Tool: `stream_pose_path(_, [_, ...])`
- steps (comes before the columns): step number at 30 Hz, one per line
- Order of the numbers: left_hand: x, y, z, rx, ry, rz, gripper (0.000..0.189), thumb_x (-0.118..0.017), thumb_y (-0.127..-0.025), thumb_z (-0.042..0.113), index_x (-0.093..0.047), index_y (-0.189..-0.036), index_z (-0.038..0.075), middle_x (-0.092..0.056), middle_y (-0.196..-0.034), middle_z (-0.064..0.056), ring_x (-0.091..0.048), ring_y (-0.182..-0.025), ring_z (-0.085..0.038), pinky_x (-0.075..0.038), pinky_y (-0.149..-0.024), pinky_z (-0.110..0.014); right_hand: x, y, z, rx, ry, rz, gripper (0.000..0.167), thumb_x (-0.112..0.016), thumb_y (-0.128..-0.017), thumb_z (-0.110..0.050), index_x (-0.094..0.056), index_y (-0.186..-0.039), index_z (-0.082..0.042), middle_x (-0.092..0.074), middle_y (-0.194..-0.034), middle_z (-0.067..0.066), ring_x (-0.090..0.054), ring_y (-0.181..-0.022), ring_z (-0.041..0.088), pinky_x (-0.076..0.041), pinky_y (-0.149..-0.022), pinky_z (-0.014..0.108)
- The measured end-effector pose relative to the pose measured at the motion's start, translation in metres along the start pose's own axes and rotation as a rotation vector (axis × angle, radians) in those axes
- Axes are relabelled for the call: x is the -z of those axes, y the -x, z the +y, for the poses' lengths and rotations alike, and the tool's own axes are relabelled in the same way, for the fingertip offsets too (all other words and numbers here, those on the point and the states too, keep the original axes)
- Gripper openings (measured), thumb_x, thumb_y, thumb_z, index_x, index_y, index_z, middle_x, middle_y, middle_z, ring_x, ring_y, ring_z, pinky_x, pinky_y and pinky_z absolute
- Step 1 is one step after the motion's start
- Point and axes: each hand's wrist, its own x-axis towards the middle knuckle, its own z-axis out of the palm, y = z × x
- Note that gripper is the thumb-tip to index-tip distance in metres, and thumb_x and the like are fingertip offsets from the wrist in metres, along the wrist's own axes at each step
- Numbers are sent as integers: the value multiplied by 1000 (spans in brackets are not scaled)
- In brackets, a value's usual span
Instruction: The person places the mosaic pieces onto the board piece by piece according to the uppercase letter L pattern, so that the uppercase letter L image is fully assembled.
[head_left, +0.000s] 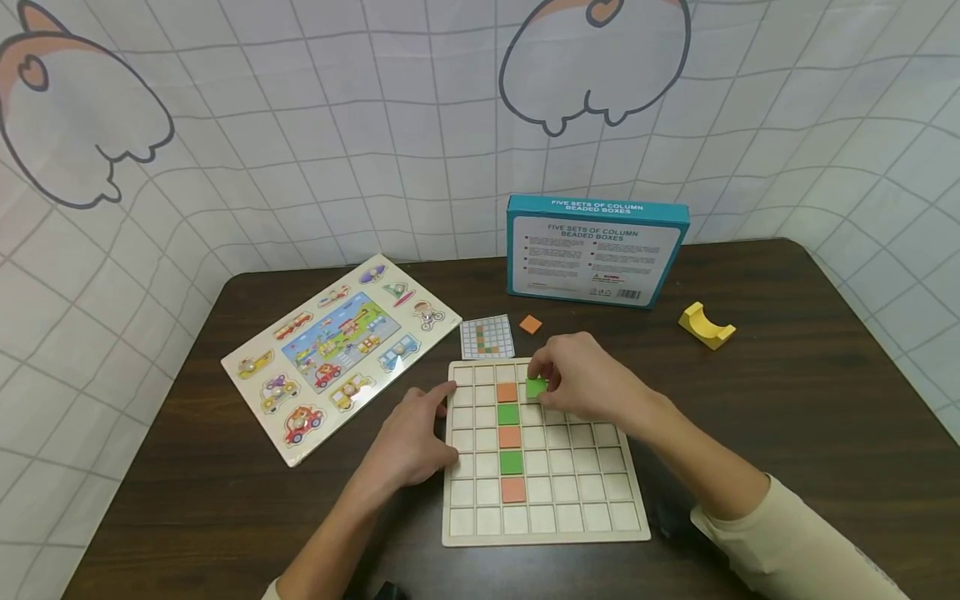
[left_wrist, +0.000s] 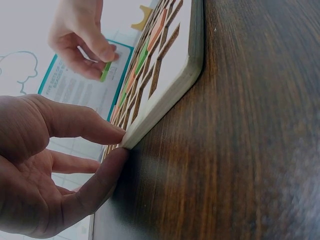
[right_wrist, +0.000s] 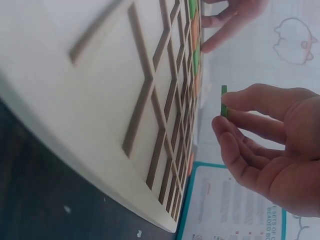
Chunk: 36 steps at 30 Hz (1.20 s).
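A square wooden grid board [head_left: 564, 492] lies on the dark table with a column of orange and green square tiles in its third column, an orange tile [head_left: 507, 392] at the top. My left hand [head_left: 412, 440] rests at the board's left edge, its index finger and thumb spread apart along the rim. Over the board's upper part, my right hand [head_left: 588, 379] pinches a green tile [head_left: 536, 387] between thumb and fingers. In the right wrist view this tile [right_wrist: 224, 101] stands edge-on, raised off the grid.
Behind the board lie a small pattern card [head_left: 487, 337] and a loose orange tile [head_left: 530, 324]. A vehicle puzzle board [head_left: 277, 429] lies at the left. Farther back stands a teal-and-white box [head_left: 592, 258], with a yellow curved block [head_left: 707, 327] to its right.
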Motion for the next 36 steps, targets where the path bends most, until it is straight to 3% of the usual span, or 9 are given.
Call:
stream_pose_path(13, [-1, -1, 0, -3, 0, -2, 94, -82, -64, 1, -52, -153, 10, -59, -114, -12, -53, -95, -25, -47, -78, -38, -5, 18, -9, 11, -30, -12, 23, -83, -82, -5, -80, -104, -9, -69, -85, 0, -58, -73, 12, -50, -70, 28])
stream_pose_path(25, [0, -1, 1, 0, -6, -7, 94, -82, -65, 1, -52, -153, 11, -60, -114, -12, -53, -94, -25, -47, -78, -38, -11, 35, -18, 44, 9, -4, 23, -85, -80, -6, -79, -101, -11, -67, -81, -3, -56, -71, 9, -49, -70, 28])
stream_pose_path(36, [0, 0, 1, 10, 6, -9, 93, -83, -65, 1, -52, -153, 11, -59, -114, -12, -53, -94, -25, -46, -76, -37, -14, 43, -21, 97, 51, -49, 19, -84, -79, -7, -76, -96, -12, -64, -76, -5, -53, -69, 7, -47, -69, 26])
